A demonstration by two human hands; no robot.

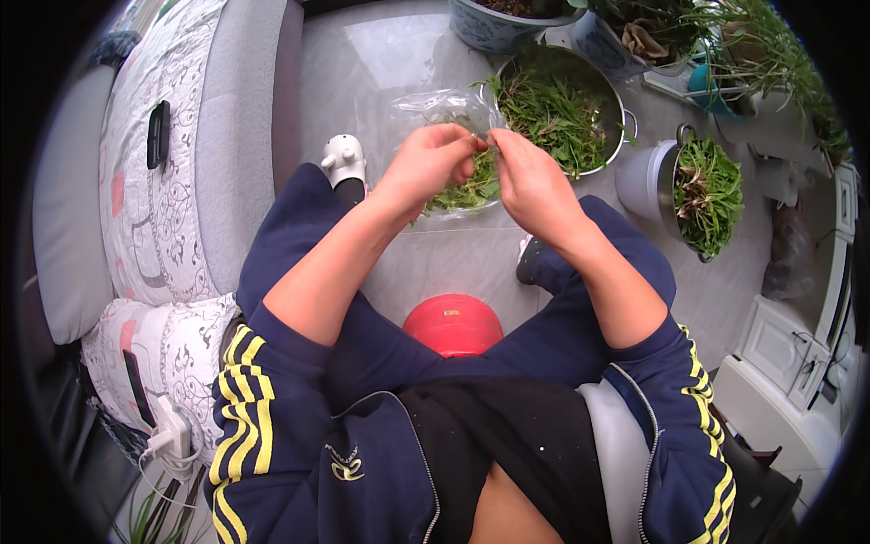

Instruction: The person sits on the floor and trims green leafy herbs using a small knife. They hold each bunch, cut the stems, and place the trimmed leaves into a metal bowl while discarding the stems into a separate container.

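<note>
My left hand [435, 160] and my right hand [527, 173] meet above a clear plastic bag [435, 102] on the floor. The fingertips of both pinch something small and dark between them, too small to name. Inside the bag lie loose leafy greens [469, 187], partly hidden by my hands. Just beyond my right hand stands a wide steel pot [615, 102] with side handles, heaped with green stems and leaves [550, 112]. Farther right, a steel bowl [667, 187] full of greens [710, 194] rests on a pale bucket [635, 180].
A red plastic stool [452, 323] is between my legs. Potted plants in patterned pots [493, 27] line the far side. On the left is a sofa [234, 136] with a dark phone-like object [158, 134] on it. A white cabinet [775, 340] stands at the right.
</note>
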